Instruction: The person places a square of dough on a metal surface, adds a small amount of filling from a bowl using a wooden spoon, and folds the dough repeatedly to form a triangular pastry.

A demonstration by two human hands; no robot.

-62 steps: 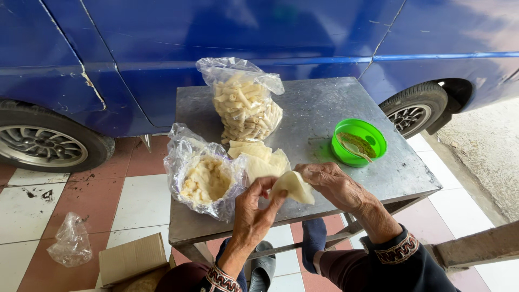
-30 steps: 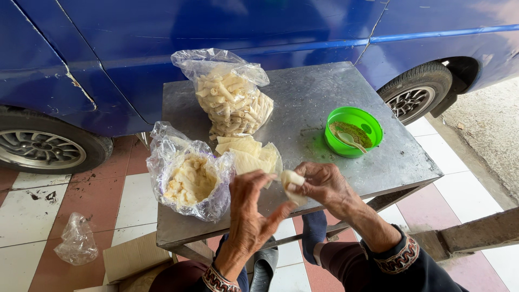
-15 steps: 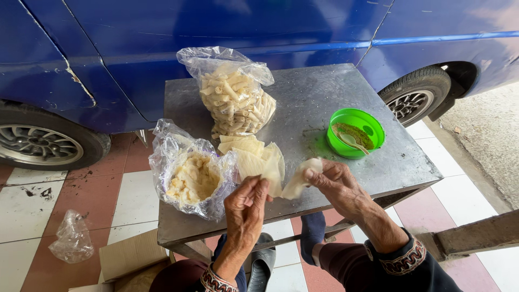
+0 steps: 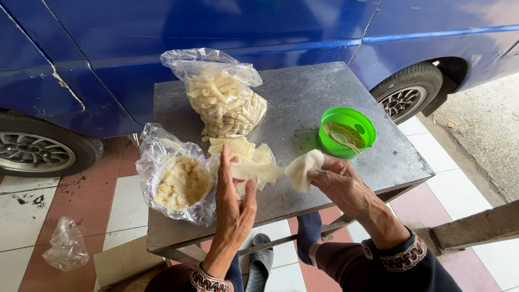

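The pale wrapper sheet (image 4: 281, 171) hangs stretched between my 2 hands, just above the near middle of the grey table (image 4: 303, 97). It looks thin, soft and floppy, very light, and I judge it would tear if I pulled hard, so the edges are the place to hold it, pinched gently rather than squeezed. My left hand (image 4: 233, 197) stands upright with the palm turned right, thumb and fingers closed on the left end of the sheet, which lies flat across the fingers. My right hand (image 4: 339, 181) is closed too, fingertips pinching the right end, where the sheet bunches into a rounded fold. Neither hand is spread wide; both are clamped lightly on this 1 sheet.

Under the sheet, on the table, lies a small stack of wrappers (image 4: 246, 151). Just left of it sits a clear plastic bag (image 4: 175, 181) of pale filling, near my left hand. Farther back stands a second clear bag of rolled sticks (image 4: 224, 103). To the right, near my right hand, is a green bowl (image 4: 347, 130) with a greenish mix and a spoon in it. Beyond the table is a blue vehicle (image 4: 216, 27); on the tiled floor at the left lies a crumpled plastic bag (image 4: 66, 250).
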